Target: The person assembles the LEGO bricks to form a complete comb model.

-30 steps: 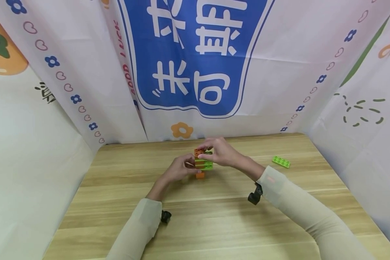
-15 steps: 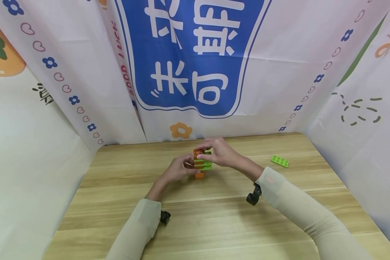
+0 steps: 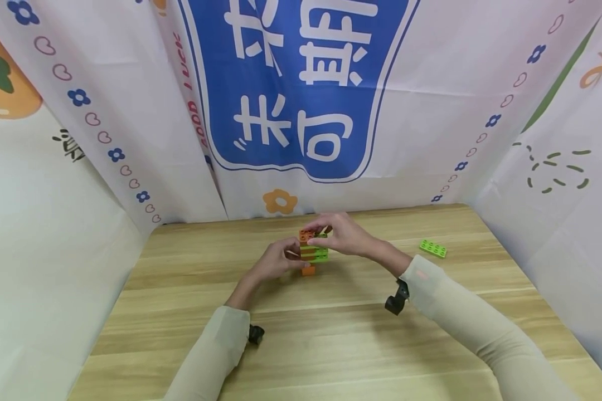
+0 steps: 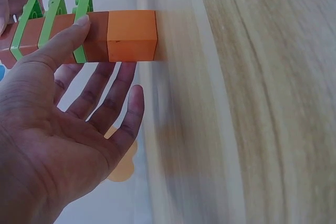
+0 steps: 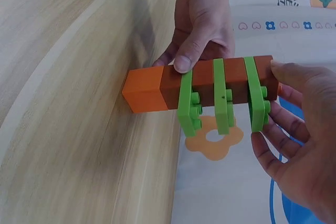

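A tower of toy building bricks stands upright on the table near the back. Its base is an orange block; above, brown bricks alternate with thin green plates whose studded ends jut out to the right. My left hand holds the lower part between thumb and fingers, the thumb lying across the lowest green plate. At the top, my right hand grips the uppermost brown brick, its thumb on the near side. Some of the right fingers are behind the tower in the head view.
A loose green studded plate lies to the right on the wooden table. Printed white cloth hangs just behind the tower and along both sides. Black wrist cameras sit below the sleeves.
Both hands stay on the tower, which keeps its place. The right hand and wrist shift only very slightly; the head view sways a little.
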`<state>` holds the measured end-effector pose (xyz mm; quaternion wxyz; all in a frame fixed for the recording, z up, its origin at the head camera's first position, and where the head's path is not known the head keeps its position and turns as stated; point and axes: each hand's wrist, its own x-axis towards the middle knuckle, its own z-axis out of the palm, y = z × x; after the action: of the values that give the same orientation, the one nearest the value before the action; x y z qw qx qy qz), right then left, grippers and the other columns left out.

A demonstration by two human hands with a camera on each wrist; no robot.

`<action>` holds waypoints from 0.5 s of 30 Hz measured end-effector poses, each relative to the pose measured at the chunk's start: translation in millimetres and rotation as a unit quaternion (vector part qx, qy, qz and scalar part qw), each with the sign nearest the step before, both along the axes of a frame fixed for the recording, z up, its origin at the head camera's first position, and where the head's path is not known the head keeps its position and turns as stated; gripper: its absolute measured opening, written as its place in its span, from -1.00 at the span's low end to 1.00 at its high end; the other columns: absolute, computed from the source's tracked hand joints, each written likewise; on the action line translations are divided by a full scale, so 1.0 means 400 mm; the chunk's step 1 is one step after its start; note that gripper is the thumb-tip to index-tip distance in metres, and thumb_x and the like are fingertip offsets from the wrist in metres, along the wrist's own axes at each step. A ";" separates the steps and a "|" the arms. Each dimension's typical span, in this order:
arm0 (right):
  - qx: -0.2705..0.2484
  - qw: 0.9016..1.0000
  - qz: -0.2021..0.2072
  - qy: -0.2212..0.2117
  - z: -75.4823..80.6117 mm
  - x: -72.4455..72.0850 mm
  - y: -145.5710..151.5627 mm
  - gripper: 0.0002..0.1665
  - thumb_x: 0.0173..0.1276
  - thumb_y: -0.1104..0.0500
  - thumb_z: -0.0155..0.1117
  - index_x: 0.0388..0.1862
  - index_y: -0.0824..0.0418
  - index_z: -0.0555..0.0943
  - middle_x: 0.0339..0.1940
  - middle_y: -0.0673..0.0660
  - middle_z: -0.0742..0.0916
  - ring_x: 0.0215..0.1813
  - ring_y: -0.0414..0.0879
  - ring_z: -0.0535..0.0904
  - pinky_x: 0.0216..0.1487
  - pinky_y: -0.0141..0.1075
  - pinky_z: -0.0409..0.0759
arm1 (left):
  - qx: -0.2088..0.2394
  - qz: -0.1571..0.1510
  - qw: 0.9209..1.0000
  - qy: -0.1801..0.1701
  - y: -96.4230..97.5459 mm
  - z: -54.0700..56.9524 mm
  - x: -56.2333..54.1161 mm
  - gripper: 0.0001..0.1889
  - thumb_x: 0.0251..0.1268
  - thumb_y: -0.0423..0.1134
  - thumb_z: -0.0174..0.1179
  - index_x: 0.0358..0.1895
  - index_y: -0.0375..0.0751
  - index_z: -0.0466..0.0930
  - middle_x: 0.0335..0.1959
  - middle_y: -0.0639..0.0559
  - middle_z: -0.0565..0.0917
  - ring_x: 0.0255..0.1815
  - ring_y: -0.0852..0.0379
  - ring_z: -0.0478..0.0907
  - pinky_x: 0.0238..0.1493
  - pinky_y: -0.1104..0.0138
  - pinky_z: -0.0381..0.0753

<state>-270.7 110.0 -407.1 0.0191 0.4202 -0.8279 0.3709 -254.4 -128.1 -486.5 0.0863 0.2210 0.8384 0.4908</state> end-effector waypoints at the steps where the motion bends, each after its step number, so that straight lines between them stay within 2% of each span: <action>1: 0.003 1.000 0.003 0.001 -0.001 -0.002 0.005 -0.63 0.40 0.17 0.54 0.15 0.21 0.77 -0.03 0.09 0.83 -0.04 -0.07 0.73 -0.01 -0.07 0.75 | 0.001 -0.001 1.000 0.000 0.001 0.000 0.001 -0.79 0.32 -0.33 0.50 -0.13 -0.21 0.64 -0.06 -0.09 0.77 0.01 -0.04 0.73 0.10 0.17 0.77; 7: 0.010 1.000 0.017 -0.010 -0.002 -0.011 0.037 -0.49 0.39 0.17 0.54 0.28 0.27 0.69 0.12 0.19 0.80 0.03 -0.01 0.73 0.09 0.04 0.75 | 0.001 0.006 1.000 -0.002 0.003 0.002 0.002 -0.78 0.30 -0.33 0.51 -0.13 -0.22 0.64 -0.08 -0.07 0.77 -0.01 -0.03 0.73 0.09 0.17 0.77; 15: 0.033 0.999 0.001 -0.023 0.001 -0.014 0.093 -0.40 0.36 0.08 0.57 0.34 0.20 0.67 0.21 0.20 0.78 0.19 0.10 0.71 0.20 0.06 0.71 | -0.004 0.016 1.000 -0.017 0.004 -0.001 0.001 -0.76 0.29 -0.30 0.53 -0.12 -0.20 0.64 -0.09 -0.05 0.77 -0.04 0.01 0.74 0.06 0.18 0.77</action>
<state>-276.4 147.3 -406.7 -0.0144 0.4132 -0.8393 0.3531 -254.1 -126.5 -486.9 0.0934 0.1992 0.8420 0.4926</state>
